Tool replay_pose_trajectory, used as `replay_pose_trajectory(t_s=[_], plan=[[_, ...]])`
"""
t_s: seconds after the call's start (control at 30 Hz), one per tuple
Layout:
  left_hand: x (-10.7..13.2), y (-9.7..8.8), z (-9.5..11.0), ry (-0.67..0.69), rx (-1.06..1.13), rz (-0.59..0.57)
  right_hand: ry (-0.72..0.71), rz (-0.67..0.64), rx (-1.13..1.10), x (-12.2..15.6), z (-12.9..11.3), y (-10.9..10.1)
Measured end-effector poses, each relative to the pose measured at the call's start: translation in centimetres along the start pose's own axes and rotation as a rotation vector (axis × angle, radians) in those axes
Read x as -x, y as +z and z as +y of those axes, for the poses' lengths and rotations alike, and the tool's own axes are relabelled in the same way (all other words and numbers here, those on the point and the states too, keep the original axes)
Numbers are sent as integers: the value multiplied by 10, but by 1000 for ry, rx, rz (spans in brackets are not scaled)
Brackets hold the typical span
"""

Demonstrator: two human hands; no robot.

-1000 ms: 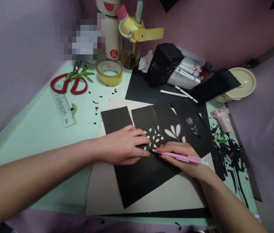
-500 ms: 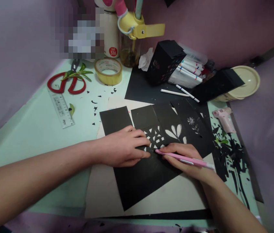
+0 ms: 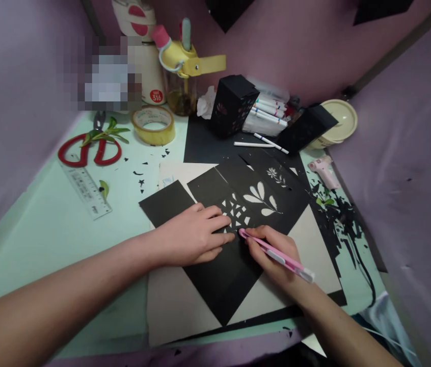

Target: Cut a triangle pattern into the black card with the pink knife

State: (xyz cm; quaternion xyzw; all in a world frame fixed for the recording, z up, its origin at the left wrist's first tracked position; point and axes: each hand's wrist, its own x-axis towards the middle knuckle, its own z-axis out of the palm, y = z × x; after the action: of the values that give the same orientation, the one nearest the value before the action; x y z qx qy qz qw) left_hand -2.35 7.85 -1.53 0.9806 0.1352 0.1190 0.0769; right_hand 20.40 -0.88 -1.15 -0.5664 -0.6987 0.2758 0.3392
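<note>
My left hand (image 3: 200,234) lies flat on a sheet of black card (image 3: 219,285), its fingers somewhat apart. The card has cut-outs: small angular shapes, a leafy sprig and a flower; white board shows through some of them. In my right hand (image 3: 276,250) is a slim pink craft knife (image 3: 282,259), its front end low over the card beside the small shapes. The blade tip is too small to make out. Under the card is a pale board (image 3: 173,306).
Red-handled scissors (image 3: 72,153), a clear ruler (image 3: 85,186) and a tape roll (image 3: 152,127) are on the left. Behind stand a yellow-topped bottle (image 3: 181,76), a black box (image 3: 233,104) and white markers (image 3: 271,112). A small pink device (image 3: 324,171) and black scraps (image 3: 341,216) lie right.
The black card has turned counter-clockwise on the board, its lower corner swinging right. My right hand keeps the craft knife, which now slants more steeply. The whole view has shifted.
</note>
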Motion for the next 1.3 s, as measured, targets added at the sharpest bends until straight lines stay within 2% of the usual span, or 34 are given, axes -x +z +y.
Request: replay_pose_trajectory(t_s=[0.2,0.43,0.63,0.83,1.07,1.3], plan=[[-2,-2,4,-40,-24,-31,-79,113,83,9,-6,17],[-2,-1,5,-67,6,-44,4,218,55,14,-12,27],[-3,-1,5,-62,8,-25,50,222,-13,13,-10,27],[-2,0,4,-44,21,10,284,183,-105,8,-14,18],[-1,0,4,-61,37,-10,619,-7,-461,-6,-13,-1],[-2,0,3,-64,51,-4,662,14,-588,-5,-15,6]])
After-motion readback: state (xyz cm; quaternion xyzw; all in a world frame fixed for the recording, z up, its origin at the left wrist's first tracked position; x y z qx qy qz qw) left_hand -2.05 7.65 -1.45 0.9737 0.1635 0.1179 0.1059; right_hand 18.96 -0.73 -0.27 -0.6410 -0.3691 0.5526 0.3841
